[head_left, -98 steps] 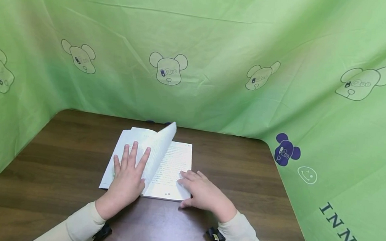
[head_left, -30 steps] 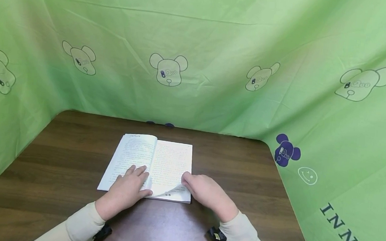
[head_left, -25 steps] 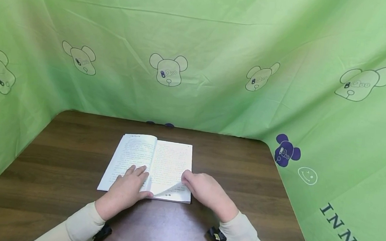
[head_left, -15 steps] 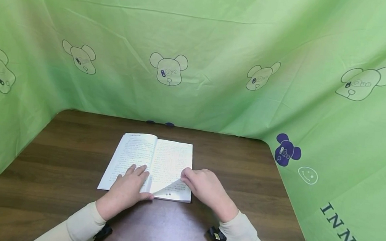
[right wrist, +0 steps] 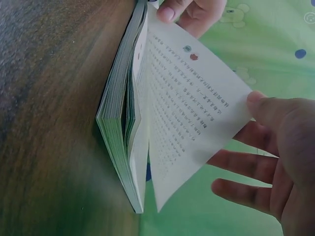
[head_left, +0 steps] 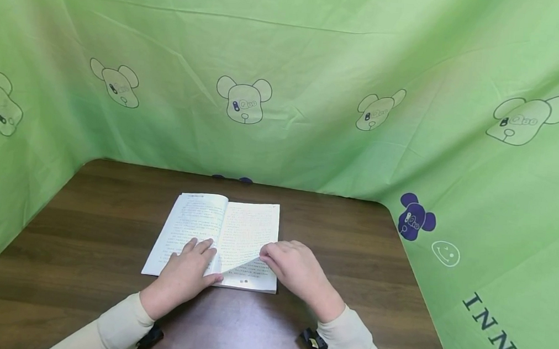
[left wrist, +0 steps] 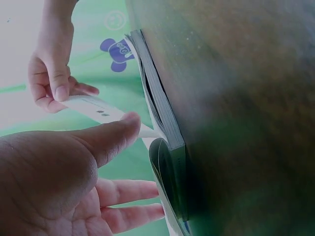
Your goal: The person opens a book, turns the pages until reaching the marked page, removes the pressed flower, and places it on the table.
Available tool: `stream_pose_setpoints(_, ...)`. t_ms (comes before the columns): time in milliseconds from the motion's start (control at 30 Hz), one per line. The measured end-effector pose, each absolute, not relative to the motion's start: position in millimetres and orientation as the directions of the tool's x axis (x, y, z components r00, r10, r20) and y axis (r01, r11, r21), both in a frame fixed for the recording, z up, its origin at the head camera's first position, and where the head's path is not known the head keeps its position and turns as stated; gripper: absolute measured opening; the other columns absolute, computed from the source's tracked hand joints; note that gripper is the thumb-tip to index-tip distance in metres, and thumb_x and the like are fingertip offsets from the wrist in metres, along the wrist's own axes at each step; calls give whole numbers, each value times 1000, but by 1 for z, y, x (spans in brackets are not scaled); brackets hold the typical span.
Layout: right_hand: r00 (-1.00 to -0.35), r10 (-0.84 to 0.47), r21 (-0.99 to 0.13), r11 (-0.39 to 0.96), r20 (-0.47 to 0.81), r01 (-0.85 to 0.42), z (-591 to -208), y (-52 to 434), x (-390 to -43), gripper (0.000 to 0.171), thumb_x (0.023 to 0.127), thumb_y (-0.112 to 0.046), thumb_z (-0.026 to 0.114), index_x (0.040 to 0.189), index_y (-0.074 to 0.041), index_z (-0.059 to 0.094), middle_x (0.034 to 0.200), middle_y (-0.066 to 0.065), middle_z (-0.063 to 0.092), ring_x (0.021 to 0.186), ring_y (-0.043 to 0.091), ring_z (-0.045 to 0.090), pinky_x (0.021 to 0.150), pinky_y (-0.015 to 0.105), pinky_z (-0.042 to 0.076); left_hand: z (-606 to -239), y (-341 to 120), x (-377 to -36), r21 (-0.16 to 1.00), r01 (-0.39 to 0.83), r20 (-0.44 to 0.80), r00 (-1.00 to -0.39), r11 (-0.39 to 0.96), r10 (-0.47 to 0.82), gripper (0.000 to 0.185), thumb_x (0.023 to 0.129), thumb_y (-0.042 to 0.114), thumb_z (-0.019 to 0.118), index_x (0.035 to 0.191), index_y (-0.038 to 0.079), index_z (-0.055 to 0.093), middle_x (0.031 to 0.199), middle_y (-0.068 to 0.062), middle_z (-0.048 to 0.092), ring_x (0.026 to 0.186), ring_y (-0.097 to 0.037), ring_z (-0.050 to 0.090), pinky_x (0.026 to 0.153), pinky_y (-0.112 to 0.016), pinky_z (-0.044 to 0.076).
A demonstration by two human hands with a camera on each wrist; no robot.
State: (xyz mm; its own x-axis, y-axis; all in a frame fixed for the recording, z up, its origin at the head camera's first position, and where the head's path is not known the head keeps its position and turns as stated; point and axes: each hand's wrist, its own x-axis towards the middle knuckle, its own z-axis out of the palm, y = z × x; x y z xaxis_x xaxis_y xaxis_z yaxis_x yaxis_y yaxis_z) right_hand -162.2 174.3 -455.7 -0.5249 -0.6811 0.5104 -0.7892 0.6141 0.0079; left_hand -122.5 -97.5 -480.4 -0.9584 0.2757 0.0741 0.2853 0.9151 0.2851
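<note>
A thick book (head_left: pixel 198 220) with printed white pages lies open on the table. My left hand (head_left: pixel 182 274) rests on the lower part of its left page, fingers extended, its thumb beside the inner fold. With thumb and fingers, my right hand (head_left: pixel 298 270) pinches the lower outer corner of a right-hand page (right wrist: pixel 192 108). That page is lifted and curves away from the stack; its printed underside shows in the right wrist view. From the left wrist view, the book's page block (left wrist: pixel 160 101) is seen edge-on past my left thumb.
The brown wooden table (head_left: pixel 105 226) extends around the book on all sides. A green cloth (head_left: pixel 310 50) printed with bear heads hangs behind it and along both sides. Each wrist bears a dark strapped device (head_left: pixel 314 340) by the sleeve cuff.
Earlier, a leaf stood upright under my spread left hand; it now lies flat on the left. My right hand has since gripped a page corner and raised it slightly upward and leftward.
</note>
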Motion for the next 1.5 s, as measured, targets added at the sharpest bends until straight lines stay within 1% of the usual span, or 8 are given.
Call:
stream_pose_setpoints(200,-511,-636,5,629,578,-778,-453,176,-164,21,94,-24,74,111,-15,69,113,-2,75,106,16,71,87,38,56,-483,-98,-124,301,293,122,-956,908,268,59,90,39,79,134,2,63,149,-21,53,135,-47,50,87,-70,51)
stream_pose_setpoints(400,-557,-614,-28,658,559,-752,-454,176,-164,25,93,-25,74,115,-14,68,118,1,74,111,18,70,92,39,56,-484,-99,-125,336,282,207,-953,899,222,87,89,32,81,155,-1,36,152,-29,45,136,-48,49,85,-60,56)
stream_pose_setpoints(633,-655,-650,-69,687,387,-723,-459,177,-162,35,93,-33,75,121,-14,68,126,6,71,120,24,66,101,45,52,-487,-101,-128,297,297,343,-920,908,188,122,76,28,92,163,1,10,165,-32,11,145,-55,29,89,-64,53)
stream_pose_setpoints(767,-695,-685,-96,693,218,-714,-459,178,-159,46,93,-41,74,130,-13,67,141,10,63,132,29,59,110,52,44,-487,-102,-128,236,307,386,-900,922,201,126,72,27,95,163,4,12,167,-30,4,151,-54,17,102,-76,38)
stream_pose_setpoints(967,-699,-715,-149,690,13,-709,-463,179,-156,61,90,-47,75,139,-12,62,155,13,51,143,33,48,118,58,32,-486,-102,-129,198,337,368,-896,920,249,116,73,19,93,162,7,20,167,-27,13,151,-53,17,105,-81,27)
stream_pose_setpoints(1133,-699,-714,-187,693,-43,-696,-466,179,-155,65,88,-49,76,140,-12,61,157,13,48,146,33,44,120,60,28,-484,-100,-128,190,354,326,-902,916,282,102,78,8,86,161,8,27,167,-23,20,151,-51,21,107,-80,24)
stream_pose_setpoints(1267,-700,-712,-202,696,-62,-689,-467,179,-155,63,87,-47,77,138,-11,63,156,13,50,145,32,45,119,61,29,-483,-99,-127,190,375,308,-900,907,308,79,87,-4,69,158,10,37,166,-19,27,150,-50,25,108,-79,25)
stream_pose_setpoints(1500,-694,-715,-199,695,-85,-691,-469,179,-155,58,87,-41,79,133,-11,65,153,12,53,144,31,47,117,63,31,-483,-100,-124,183,445,253,-883,877,395,73,83,-17,61,151,9,49,165,-16,33,149,-49,30,109,-77,27)
